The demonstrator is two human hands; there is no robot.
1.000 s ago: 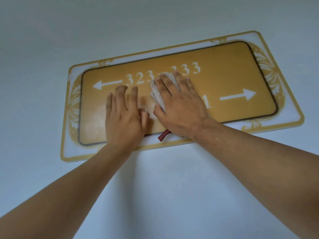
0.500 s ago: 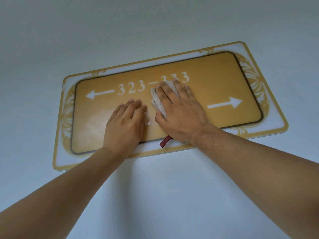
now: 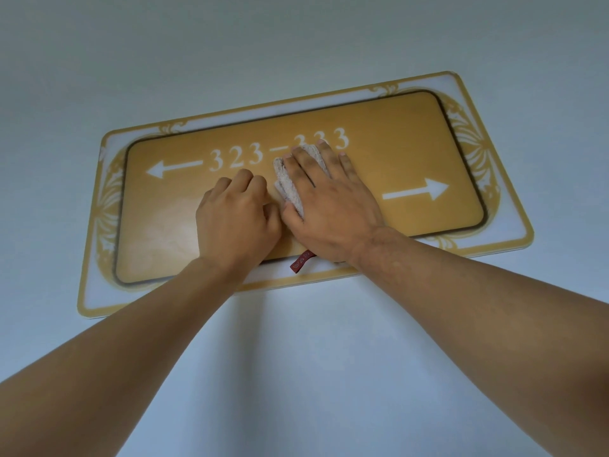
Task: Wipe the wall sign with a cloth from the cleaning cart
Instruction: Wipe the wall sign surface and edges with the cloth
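Both hands lay on the wall sign, the right one pressing a cloth flat against it.

The gold wall sign (image 3: 412, 133) hung on a pale wall (image 3: 296, 357), printed with white numbers and an arrow at each end. The right hand (image 3: 329, 206) had its fingers (image 3: 301, 171) spread straight over the pale cloth (image 3: 288, 189), which sat at the sign's middle, just under the numbers; a red tag (image 3: 300, 261) stuck out below the palm. The left hand (image 3: 235, 219), touching the right, rested on the sign with fingers curled under, holding nothing.
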